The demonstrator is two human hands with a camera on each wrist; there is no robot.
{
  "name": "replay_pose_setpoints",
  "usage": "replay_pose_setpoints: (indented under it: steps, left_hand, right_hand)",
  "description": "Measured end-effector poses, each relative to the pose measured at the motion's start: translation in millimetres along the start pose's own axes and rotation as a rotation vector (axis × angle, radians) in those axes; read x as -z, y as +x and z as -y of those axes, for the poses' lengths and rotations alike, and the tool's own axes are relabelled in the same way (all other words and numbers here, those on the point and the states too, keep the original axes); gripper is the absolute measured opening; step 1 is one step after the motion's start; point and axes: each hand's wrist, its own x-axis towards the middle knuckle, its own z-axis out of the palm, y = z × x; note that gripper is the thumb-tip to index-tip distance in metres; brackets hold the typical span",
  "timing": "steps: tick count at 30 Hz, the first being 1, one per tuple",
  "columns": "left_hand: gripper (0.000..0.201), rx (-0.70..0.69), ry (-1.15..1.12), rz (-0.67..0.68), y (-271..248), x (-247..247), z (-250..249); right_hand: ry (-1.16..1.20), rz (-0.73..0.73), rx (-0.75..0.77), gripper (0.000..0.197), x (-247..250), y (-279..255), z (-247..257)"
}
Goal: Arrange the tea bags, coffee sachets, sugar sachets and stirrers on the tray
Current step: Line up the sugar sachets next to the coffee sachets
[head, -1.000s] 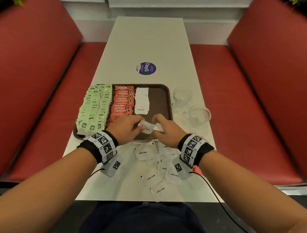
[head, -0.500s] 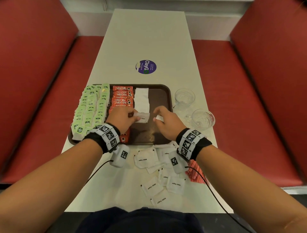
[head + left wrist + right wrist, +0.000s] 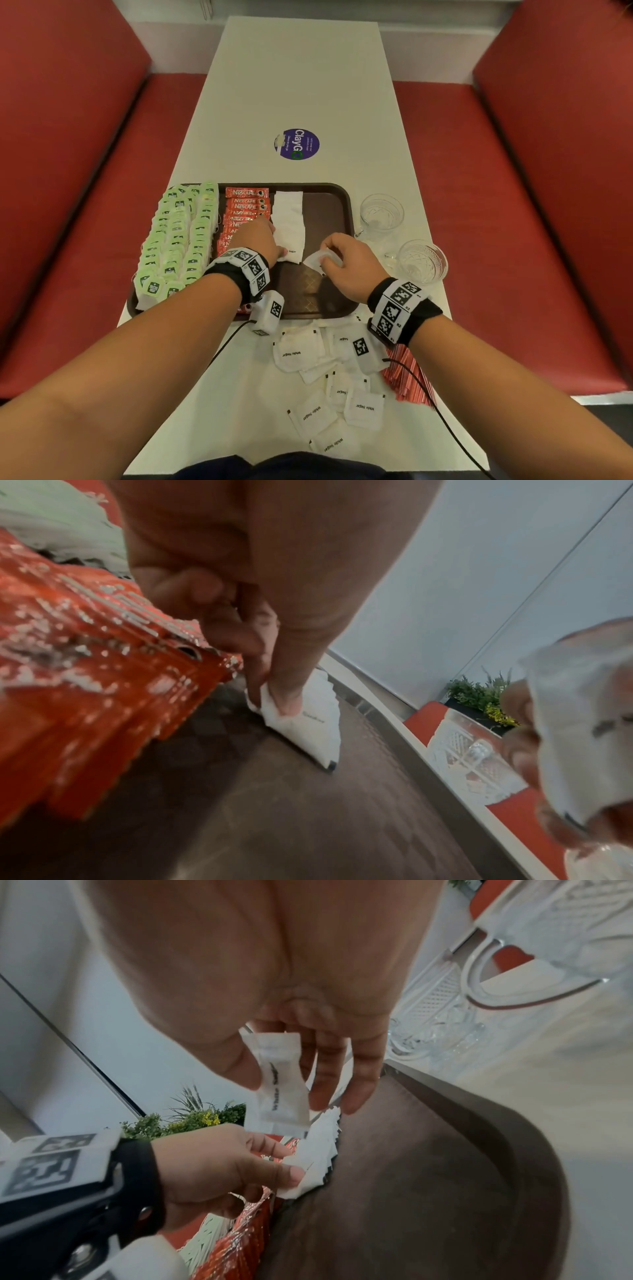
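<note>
On the brown tray [image 3: 329,209] lie rows of green tea bags [image 3: 178,236], red coffee sachets [image 3: 246,205] and a white column of sugar sachets [image 3: 289,219]. My left hand [image 3: 274,245] pinches the nearest sachet of that column [image 3: 308,721] between thumb and finger, low on the tray. My right hand [image 3: 334,253] holds another white sugar sachet [image 3: 279,1085] above the tray's bare right part, thumb on one side and fingers behind it. Loose sugar sachets [image 3: 322,377] lie on the table near me. Red-striped stirrers [image 3: 407,377] sit partly under my right wrist.
Two clear glass cups [image 3: 380,214] [image 3: 423,262] stand just right of the tray. A round purple sticker [image 3: 296,144] marks the white table [image 3: 298,68] further back. Red bench seats [image 3: 479,205] flank the table on both sides.
Both hands moved forward from the tray's near edge and parted. The left hand set its sachet at the near end of the white column; the right hand keeps its own sachet.
</note>
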Motion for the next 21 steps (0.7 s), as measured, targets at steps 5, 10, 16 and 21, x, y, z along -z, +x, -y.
replay_pose_setpoints:
  steps: [5, 10, 16, 21]
  left_hand:
    - [0.053, 0.006, -0.008, 0.003, 1, -1, -1]
    - [0.043, -0.069, 0.020, -0.032, -4, 4, -2]
    - [0.016, -0.399, -0.405, -0.019, -34, 29, -10]
    - [0.018, -0.585, -0.215, 0.098, -43, 32, -6]
  right_hand:
    - [-0.034, -0.024, -0.005, 0.012, -2, 4, -5]
    - [-0.039, -0.031, -0.043, 0.013, -2, 8, -9]
    - [0.039, 0.006, -0.110, 0.006, 0, 8, -4]
    - [0.047, 0.036, -0.077, 0.011, -5, 7, 4]
